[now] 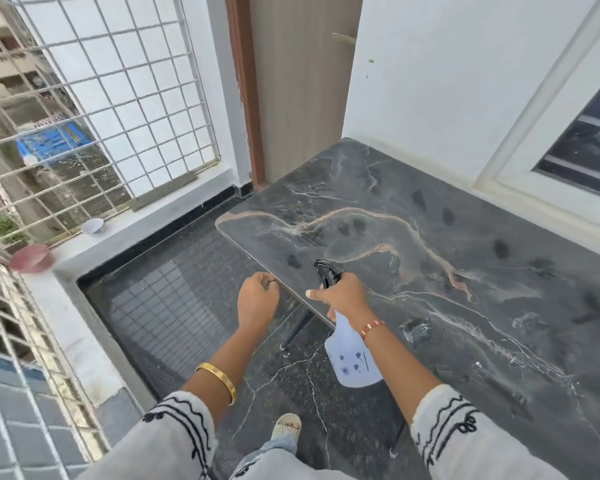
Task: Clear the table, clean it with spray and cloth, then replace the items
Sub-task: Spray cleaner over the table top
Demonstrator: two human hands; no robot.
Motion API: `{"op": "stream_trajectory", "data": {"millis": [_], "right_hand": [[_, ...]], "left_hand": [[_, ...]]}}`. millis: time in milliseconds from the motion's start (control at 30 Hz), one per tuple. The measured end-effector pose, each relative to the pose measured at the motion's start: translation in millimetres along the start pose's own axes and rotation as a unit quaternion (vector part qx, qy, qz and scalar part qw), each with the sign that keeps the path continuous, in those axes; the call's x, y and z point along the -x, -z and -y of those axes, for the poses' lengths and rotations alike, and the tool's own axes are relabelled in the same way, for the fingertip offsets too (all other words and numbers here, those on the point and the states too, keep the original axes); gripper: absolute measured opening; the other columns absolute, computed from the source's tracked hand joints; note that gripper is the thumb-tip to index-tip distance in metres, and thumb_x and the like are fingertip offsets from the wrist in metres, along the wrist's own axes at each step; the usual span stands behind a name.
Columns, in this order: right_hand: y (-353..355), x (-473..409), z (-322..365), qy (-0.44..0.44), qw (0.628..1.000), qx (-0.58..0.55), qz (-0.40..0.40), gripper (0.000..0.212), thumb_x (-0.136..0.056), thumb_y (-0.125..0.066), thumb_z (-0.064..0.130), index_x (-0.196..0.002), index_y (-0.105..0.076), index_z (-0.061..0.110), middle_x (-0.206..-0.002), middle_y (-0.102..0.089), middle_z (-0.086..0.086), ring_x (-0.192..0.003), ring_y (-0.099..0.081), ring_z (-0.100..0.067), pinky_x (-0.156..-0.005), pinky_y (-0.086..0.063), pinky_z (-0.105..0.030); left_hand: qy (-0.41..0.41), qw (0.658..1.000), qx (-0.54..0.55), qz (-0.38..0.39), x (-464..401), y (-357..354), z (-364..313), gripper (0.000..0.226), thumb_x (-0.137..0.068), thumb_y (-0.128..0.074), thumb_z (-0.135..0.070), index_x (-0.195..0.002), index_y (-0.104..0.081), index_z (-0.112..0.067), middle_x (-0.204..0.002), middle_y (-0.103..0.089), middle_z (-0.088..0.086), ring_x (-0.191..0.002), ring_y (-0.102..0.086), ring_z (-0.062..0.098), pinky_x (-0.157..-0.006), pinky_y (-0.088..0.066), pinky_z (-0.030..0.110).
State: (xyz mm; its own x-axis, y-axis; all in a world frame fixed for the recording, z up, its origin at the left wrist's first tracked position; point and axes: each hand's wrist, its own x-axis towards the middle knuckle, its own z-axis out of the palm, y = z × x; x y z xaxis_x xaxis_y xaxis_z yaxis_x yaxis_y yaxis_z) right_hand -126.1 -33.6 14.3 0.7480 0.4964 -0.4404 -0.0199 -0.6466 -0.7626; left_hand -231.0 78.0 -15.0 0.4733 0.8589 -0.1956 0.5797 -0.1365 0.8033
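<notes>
Gripping the spray bottle [352,358] by its neck, the right hand [343,299] has its fingers wrapped around the black trigger head [326,271], index finger stretched forward along the side, and the nozzle aims out over the dark marble-patterned table [430,244]. The translucent white body hangs down below the wrist, past the table's near edge, which suits a squeeze-and-sweep motion across the top rather than a set-down. The left hand [257,299] is loosely curled just off the table's left edge, close to the rim; whether the fingertips touch that edge or pinch something small cannot be told from this head view, and no cloth shows in it. It probably sits there to steady the body or the table while the other hand sprays. The tabletop carries no objects, only scattered darker blotches that look like wet spray marks, so clearing seems done and the wetting stage under way, with wiping and replacing yet to come. Off to the left, on the ledge below the window grille [84,116], a small white bowl [93,226] and a pink dish [32,258] sit well apart from the table.
</notes>
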Motion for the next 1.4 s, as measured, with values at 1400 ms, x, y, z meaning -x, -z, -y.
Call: {"op": "stream_trajectory", "data": {"millis": [1400], "right_hand": [[86.7,113.9,-153.2,-0.217,0.936,-0.124,-0.247,0.024,-0.075,-0.077,0.012,-0.068,-0.054,0.010,-0.065,-0.057,-0.007,-0.041,-0.049,-0.017,-0.036,-0.044,-0.021]], "left_hand": [[-0.215,0.926,-0.053,0.305,77.8,-168.2,-71.5,0.018,-0.090,-0.048,-0.009,-0.101,-0.062,-0.014,-0.099,-0.062,0.005,-0.093,-0.055,0.019,-0.085,-0.041,0.026]]}}
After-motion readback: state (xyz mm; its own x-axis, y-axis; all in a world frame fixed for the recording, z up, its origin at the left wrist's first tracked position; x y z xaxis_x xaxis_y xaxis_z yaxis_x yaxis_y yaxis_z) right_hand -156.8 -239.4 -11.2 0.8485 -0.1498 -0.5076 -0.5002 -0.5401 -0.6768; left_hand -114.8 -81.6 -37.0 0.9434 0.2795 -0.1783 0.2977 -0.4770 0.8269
